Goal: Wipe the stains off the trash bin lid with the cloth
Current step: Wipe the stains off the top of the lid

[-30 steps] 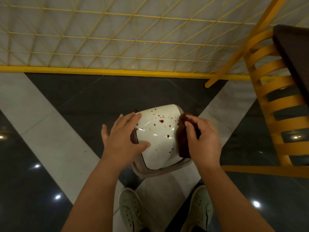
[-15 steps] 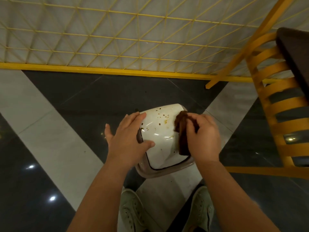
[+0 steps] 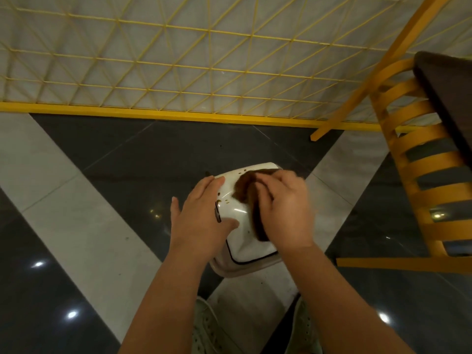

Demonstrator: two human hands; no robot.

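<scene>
A small trash bin stands on the floor in front of my feet, and its glossy white lid [image 3: 246,244] shows a few small brown specks near its far and left edges. My right hand [image 3: 284,210] presses a dark brown cloth [image 3: 244,190] flat onto the middle and far part of the lid. My left hand [image 3: 201,218] lies over the lid's left edge, fingers spread, thumb on the white surface. The hands and cloth hide much of the lid.
A yellow wire-mesh fence [image 3: 178,72] with a yellow base rail runs across the back. A yellow slatted chair [image 3: 419,159] stands close on the right beside a dark tabletop [image 3: 449,98]. My two pale shoes [image 3: 209,328] stand just below the bin on grey and black tiles.
My right hand has swept the cloth leftward from the lid's right edge onto its middle. Most of the brown spots seen a second ago are gone or covered. My left hand has stayed on the left edge.
</scene>
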